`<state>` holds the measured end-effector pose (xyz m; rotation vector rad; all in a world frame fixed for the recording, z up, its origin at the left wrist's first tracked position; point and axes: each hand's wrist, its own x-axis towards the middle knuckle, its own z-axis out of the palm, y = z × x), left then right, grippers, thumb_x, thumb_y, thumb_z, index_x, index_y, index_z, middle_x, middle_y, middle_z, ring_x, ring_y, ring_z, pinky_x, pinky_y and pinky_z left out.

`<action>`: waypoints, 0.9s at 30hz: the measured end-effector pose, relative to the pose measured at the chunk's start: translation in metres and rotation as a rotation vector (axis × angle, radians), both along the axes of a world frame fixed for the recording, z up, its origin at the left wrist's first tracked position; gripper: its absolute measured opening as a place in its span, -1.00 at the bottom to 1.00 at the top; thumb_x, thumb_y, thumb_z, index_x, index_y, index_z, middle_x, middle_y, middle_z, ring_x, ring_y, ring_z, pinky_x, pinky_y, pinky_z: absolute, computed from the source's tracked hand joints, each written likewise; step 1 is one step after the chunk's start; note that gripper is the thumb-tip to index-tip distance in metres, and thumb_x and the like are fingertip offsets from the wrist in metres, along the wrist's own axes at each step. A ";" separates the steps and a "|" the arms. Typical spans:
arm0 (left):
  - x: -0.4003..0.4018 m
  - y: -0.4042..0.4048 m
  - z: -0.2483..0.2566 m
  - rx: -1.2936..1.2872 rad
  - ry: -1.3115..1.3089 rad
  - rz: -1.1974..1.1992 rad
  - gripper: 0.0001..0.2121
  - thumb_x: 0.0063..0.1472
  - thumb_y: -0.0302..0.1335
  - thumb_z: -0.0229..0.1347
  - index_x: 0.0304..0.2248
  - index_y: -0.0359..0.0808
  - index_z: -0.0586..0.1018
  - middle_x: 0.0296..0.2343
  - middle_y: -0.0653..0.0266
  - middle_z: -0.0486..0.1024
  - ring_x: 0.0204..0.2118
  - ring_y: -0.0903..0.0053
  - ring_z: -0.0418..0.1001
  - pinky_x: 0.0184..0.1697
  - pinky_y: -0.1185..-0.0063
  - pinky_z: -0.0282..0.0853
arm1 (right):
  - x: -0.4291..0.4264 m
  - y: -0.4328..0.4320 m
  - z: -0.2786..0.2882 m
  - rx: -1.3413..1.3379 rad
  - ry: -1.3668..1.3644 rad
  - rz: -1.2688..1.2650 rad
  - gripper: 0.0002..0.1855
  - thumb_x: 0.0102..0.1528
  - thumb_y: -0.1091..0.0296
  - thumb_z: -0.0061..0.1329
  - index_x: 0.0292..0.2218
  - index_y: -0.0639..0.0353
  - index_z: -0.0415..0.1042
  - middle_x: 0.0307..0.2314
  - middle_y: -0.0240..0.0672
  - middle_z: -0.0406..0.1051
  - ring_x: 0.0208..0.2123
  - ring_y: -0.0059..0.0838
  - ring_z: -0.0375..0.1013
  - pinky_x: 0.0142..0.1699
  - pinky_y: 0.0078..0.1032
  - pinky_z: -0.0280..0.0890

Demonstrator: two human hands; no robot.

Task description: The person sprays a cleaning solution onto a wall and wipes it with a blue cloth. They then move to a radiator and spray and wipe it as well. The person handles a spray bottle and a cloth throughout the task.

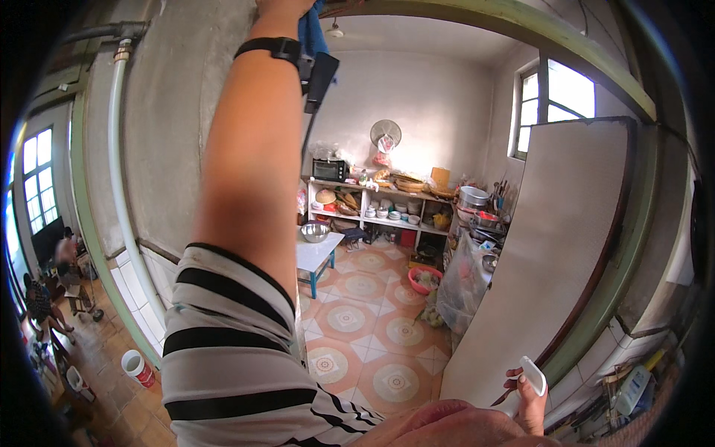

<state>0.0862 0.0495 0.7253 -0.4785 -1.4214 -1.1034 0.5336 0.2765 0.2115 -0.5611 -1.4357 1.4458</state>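
Observation:
My left arm, in a black-and-white striped sleeve, is raised high in front of the doorway. Only the lower part of my left hand (286, 8) shows at the upper rim; its fingers are hidden. The wrist wears a black band (282, 49). Beside this hand hangs a blue cloth (313, 31), with a black strap-like item (321, 81) below it. At the lower right, my right hand (529, 398) holds a small white flat object (533, 375) with rounded corners. A thin dark item, too unclear to name, shows by its fingers.
Beyond the doorway, a white door (536, 234) stands at the right. A table (321, 248) bears a metal bowl (315, 232); a pink basin (424, 279) is on the tiled floor. Shelves (363, 204) hold dishes. At the far left are people (42, 302) and a white bucket (134, 366).

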 end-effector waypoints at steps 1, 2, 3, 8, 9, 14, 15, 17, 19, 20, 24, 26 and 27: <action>-0.001 -0.007 0.000 -0.086 0.024 -0.019 -0.44 -0.09 -0.06 0.36 -0.12 -0.17 0.57 -0.15 0.00 0.55 -0.02 0.10 0.46 0.04 0.28 0.37 | 0.000 0.001 -0.001 -0.001 0.005 -0.002 -0.47 -0.01 0.05 0.25 -0.19 0.32 0.43 -0.36 -0.21 0.50 -0.43 -0.46 0.46 -0.40 -0.49 0.32; 0.000 -0.011 0.000 -0.173 0.048 -0.037 -0.42 -0.09 -0.05 0.36 -0.11 -0.17 0.57 -0.14 0.00 0.55 -0.02 0.10 0.46 0.04 0.28 0.37 | 0.001 0.002 -0.004 -0.003 0.011 -0.003 -0.46 -0.01 0.05 0.25 -0.19 0.32 0.43 -0.36 -0.21 0.50 -0.43 -0.46 0.46 -0.41 -0.49 0.32; 0.006 -0.010 0.001 -0.164 0.017 -0.033 -0.41 -0.10 -0.04 0.36 -0.10 -0.17 0.57 -0.14 0.01 0.55 -0.01 0.11 0.46 0.05 0.29 0.37 | 0.001 0.004 -0.006 -0.002 0.019 -0.010 -0.46 -0.01 0.04 0.26 -0.19 0.32 0.43 -0.36 -0.21 0.50 -0.43 -0.46 0.46 -0.41 -0.50 0.32; -0.001 -0.002 0.002 0.007 -0.033 0.019 -0.42 -0.07 -0.02 0.33 -0.11 -0.18 0.57 -0.12 0.00 0.54 0.00 0.10 0.45 0.06 0.28 0.36 | -0.006 0.008 -0.001 0.013 -0.010 -0.021 -0.46 -0.01 0.04 0.25 -0.18 0.33 0.43 -0.36 -0.21 0.50 -0.44 -0.45 0.46 -0.40 -0.49 0.32; -0.013 -0.008 0.004 0.063 -0.031 0.063 -0.43 -0.06 -0.01 0.32 -0.12 -0.19 0.57 -0.12 0.00 0.53 0.01 0.10 0.45 0.06 0.28 0.36 | -0.015 0.008 0.002 0.015 -0.017 0.003 -0.46 -0.01 0.04 0.24 -0.18 0.33 0.43 -0.35 -0.21 0.50 -0.44 -0.46 0.46 -0.39 -0.49 0.32; -0.006 -0.006 0.004 -0.103 -0.049 0.036 -0.34 -0.06 0.06 0.29 -0.02 -0.15 0.51 -0.06 0.00 0.50 0.06 0.09 0.40 0.10 0.26 0.32 | -0.012 0.015 -0.008 -0.003 -0.025 0.035 -0.47 0.00 0.05 0.23 -0.17 0.32 0.44 -0.36 -0.23 0.49 -0.45 -0.47 0.45 -0.39 -0.49 0.32; -0.011 -0.004 0.006 -0.122 -0.044 0.060 -0.32 -0.06 0.07 0.29 0.00 -0.15 0.50 -0.06 0.01 0.50 0.06 0.08 0.40 0.10 0.26 0.32 | -0.011 0.016 -0.010 -0.001 -0.036 0.043 -0.47 0.01 0.05 0.23 -0.17 0.31 0.44 -0.36 -0.23 0.49 -0.45 -0.47 0.45 -0.39 -0.50 0.32; -0.004 -0.003 0.005 -0.111 -0.058 0.068 -0.31 -0.05 0.07 0.28 0.02 -0.14 0.49 -0.05 0.02 0.50 0.06 0.07 0.40 0.10 0.25 0.32 | -0.012 0.018 -0.011 0.001 -0.044 0.001 -0.48 0.01 0.06 0.22 -0.17 0.31 0.44 -0.37 -0.23 0.49 -0.45 -0.47 0.45 -0.39 -0.49 0.32; 0.030 0.002 -0.008 -0.047 -0.102 0.019 -0.33 -0.02 0.05 0.27 0.03 -0.14 0.49 -0.05 0.03 0.49 0.06 0.07 0.40 0.11 0.24 0.31 | -0.008 0.017 -0.011 -0.002 -0.038 -0.026 -0.49 0.02 0.07 0.22 -0.17 0.31 0.44 -0.37 -0.23 0.49 -0.45 -0.47 0.45 -0.39 -0.49 0.32; 0.038 0.007 -0.005 -0.023 -0.120 0.003 -0.35 0.00 0.03 0.26 0.03 -0.14 0.48 -0.04 0.03 0.49 0.06 0.06 0.40 0.11 0.24 0.31 | -0.007 0.017 -0.010 -0.008 -0.029 -0.024 -0.50 0.02 0.08 0.22 -0.17 0.31 0.44 -0.37 -0.23 0.49 -0.45 -0.47 0.45 -0.39 -0.49 0.31; 0.019 0.002 -0.008 0.043 -0.138 0.019 -0.43 0.09 -0.02 0.21 0.03 -0.14 0.49 -0.02 0.01 0.47 0.07 0.06 0.39 0.12 0.25 0.31 | -0.019 0.019 -0.007 -0.024 -0.041 0.056 -0.51 0.02 0.10 0.22 -0.17 0.31 0.44 -0.38 -0.23 0.49 -0.46 -0.47 0.44 -0.40 -0.49 0.31; 0.008 0.011 0.007 0.022 -0.065 -0.001 -0.47 0.12 -0.05 0.19 0.01 -0.16 0.51 -0.02 -0.01 0.47 0.08 0.08 0.39 0.12 0.26 0.31 | -0.012 0.016 -0.007 -0.027 -0.021 0.032 -0.51 0.02 0.10 0.22 -0.17 0.31 0.44 -0.37 -0.23 0.49 -0.46 -0.47 0.44 -0.40 -0.49 0.32; -0.009 0.009 0.014 0.000 -0.033 -0.016 -0.49 0.13 -0.06 0.19 -0.01 -0.17 0.52 -0.03 -0.02 0.47 0.08 0.08 0.38 0.12 0.26 0.31 | -0.010 0.015 -0.006 -0.026 -0.016 0.026 -0.51 0.02 0.10 0.22 -0.17 0.31 0.44 -0.37 -0.23 0.49 -0.46 -0.47 0.44 -0.40 -0.49 0.32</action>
